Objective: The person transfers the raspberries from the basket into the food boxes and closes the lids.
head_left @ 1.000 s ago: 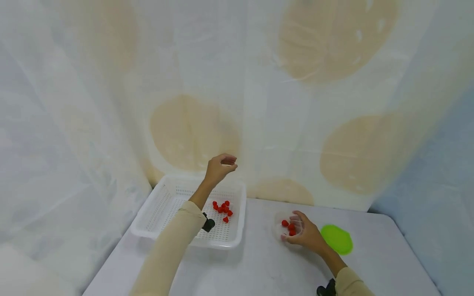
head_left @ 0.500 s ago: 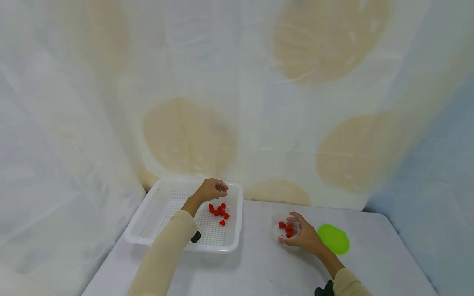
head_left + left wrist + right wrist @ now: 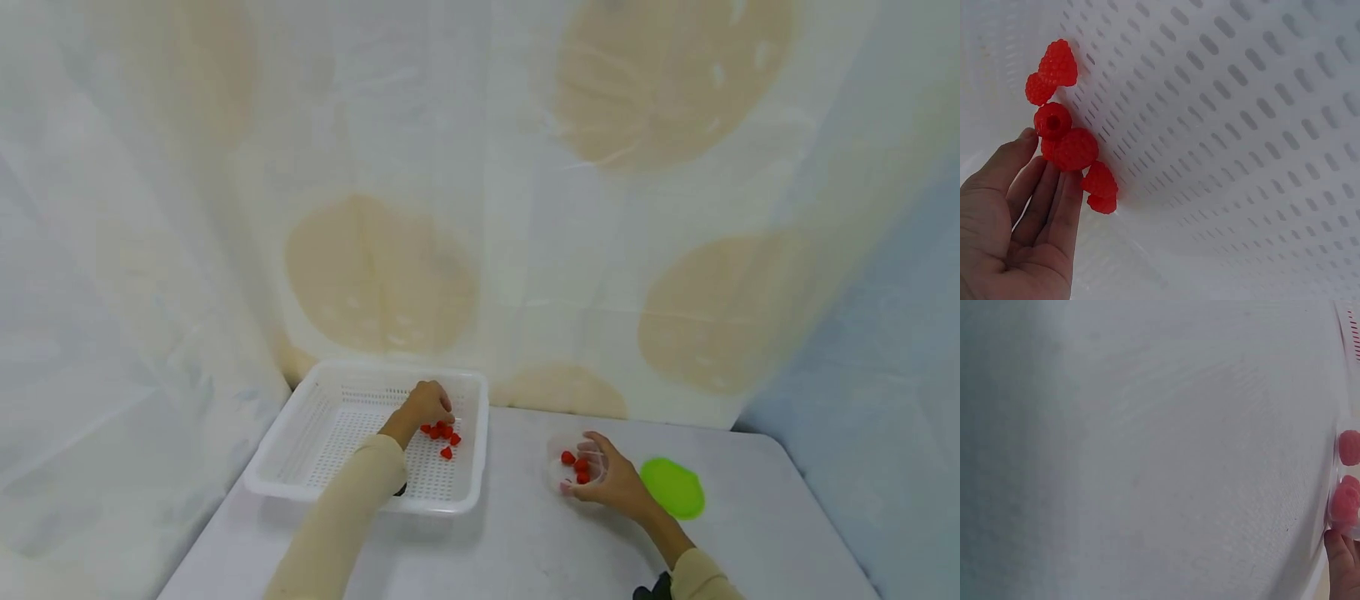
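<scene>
Several red raspberries [image 3: 442,432] lie in a white perforated basket [image 3: 330,417] at the table's left. My left hand [image 3: 441,413] is down inside the basket. In the left wrist view its fairly straight fingers [image 3: 1054,187] touch the raspberry cluster [image 3: 1075,149]; the thumb is hidden. My right hand [image 3: 594,468] curls round a small clear container [image 3: 558,473] with a few raspberries [image 3: 577,467] inside. The right wrist view shows that container's edge [image 3: 1354,337], raspberries [image 3: 1347,494] blurred behind its wall, and one fingertip [image 3: 1342,562].
A round green lid [image 3: 672,489] lies flat on the grey table [image 3: 525,550] just right of my right hand. A pale patterned curtain [image 3: 480,208] hangs close behind the basket and along both sides.
My left hand has come down from above the basket's far rim onto the raspberries inside. The right hand has stayed on the clear container.
</scene>
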